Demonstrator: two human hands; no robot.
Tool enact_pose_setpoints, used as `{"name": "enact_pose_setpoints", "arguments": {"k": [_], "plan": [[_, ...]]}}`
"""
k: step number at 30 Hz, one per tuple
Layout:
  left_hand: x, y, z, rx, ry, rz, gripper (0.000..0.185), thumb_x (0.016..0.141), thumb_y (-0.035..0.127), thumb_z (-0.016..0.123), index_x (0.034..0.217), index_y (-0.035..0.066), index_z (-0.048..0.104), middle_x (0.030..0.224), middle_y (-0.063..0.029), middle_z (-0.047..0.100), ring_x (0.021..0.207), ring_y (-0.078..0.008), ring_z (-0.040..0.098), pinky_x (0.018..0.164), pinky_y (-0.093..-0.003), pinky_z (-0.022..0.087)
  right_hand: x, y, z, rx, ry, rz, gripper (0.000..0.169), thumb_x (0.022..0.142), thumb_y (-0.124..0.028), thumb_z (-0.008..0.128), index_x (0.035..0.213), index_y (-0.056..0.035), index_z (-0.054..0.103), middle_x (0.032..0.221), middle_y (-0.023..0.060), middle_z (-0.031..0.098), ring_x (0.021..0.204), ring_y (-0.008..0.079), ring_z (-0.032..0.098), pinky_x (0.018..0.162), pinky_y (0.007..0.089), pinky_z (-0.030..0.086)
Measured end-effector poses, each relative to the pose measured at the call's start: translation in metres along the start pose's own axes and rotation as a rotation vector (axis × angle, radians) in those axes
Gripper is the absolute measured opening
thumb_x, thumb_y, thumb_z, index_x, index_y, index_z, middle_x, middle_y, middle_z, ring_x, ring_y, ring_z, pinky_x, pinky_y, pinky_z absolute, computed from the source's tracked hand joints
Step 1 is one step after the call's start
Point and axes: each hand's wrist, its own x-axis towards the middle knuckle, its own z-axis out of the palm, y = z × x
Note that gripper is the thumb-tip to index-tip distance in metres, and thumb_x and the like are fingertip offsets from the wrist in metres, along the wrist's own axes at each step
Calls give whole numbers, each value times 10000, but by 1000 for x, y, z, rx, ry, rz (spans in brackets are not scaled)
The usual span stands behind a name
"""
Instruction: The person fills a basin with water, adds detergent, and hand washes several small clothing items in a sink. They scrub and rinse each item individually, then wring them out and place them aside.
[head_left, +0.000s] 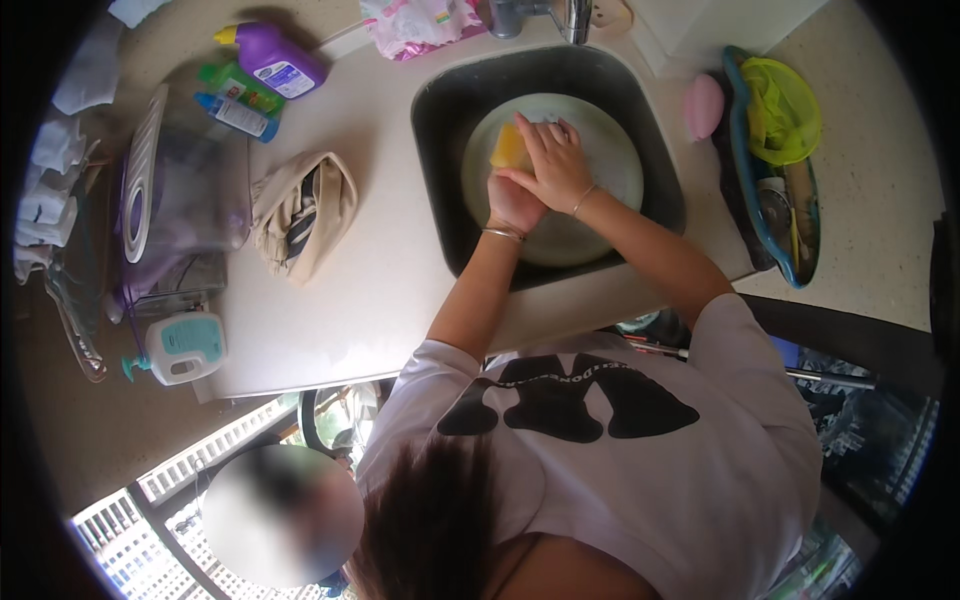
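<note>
A pale round basin (622, 176) sits in the dark sink (442, 217). Over it my two hands meet. My right hand (555, 161) has its thumb and index finger around a yellow block (510, 146), which looks like a sponge. My left hand (517, 202) is just below, palm partly turned up, against the right hand; its fingers are hidden by the block and the right hand. A thin bracelet is on each wrist. The basin's contents cannot be made out clearly.
A chrome faucet (576, 22) stands behind the sink, beside a pink package (420, 26). Left are a beige cloth bag (304, 214), a purple bottle (281, 60) and a pump bottle (186, 346). Right are a pink oval object (703, 106), a blue-rimmed tray (739, 172) and a yellow-green strainer (784, 111).
</note>
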Motion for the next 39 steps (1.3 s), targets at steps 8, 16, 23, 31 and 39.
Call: {"name": "enact_pose_setpoints", "arguments": {"k": [8, 16, 23, 31, 39], "plan": [[-1, 4, 8, -70, 49, -112, 490, 916, 401, 311, 1266, 77, 421, 1300, -80, 449, 1202, -261, 407, 1020, -410, 292, 36, -3, 27, -62, 45, 436, 685, 741, -368, 625, 1238, 30, 373, 1013, 169, 537, 929, 317, 509, 790, 416, 400], [2, 3, 14, 122, 118, -41, 289, 898, 239, 480, 1100, 45, 551, 1068, -68, 605, 999, -204, 555, 917, -303, 393, 18, 117, 75, 843, 121, 985, 572, 721, -416, 649, 1036, 40, 508, 814, 116, 538, 711, 248, 525, 610, 381, 431], [20, -2, 1, 128, 36, 64, 278, 927, 300, 457, 787, 69, 521, 715, -10, 488, 677, -122, 456, 724, -249, 413, -41, 64, 54, 1352, 157, 1773, 555, 772, -569, 570, 963, -47, 572, 720, 21, 516, 613, 153, 483, 589, 315, 429], [5, -35, 78, 677, 439, 378, 303, 884, 344, 536, 954, 51, 571, 835, -9, 568, 755, -109, 534, 757, -254, 437, -18, 5, 14, 1695, 409, 1008, 560, 870, -481, 487, 1202, -34, 435, 1175, 115, 498, 1052, 211, 497, 880, 304, 399], [0, -24, 47, 332, 246, 274, 323, 918, 240, 468, 1157, 23, 486, 1091, -76, 563, 994, -172, 535, 872, -296, 426, -9, 3, 11, 718, 371, 522, 617, 863, -366, 537, 1315, -12, 311, 1209, 214, 420, 1084, 343, 432, 945, 385, 325]]}}
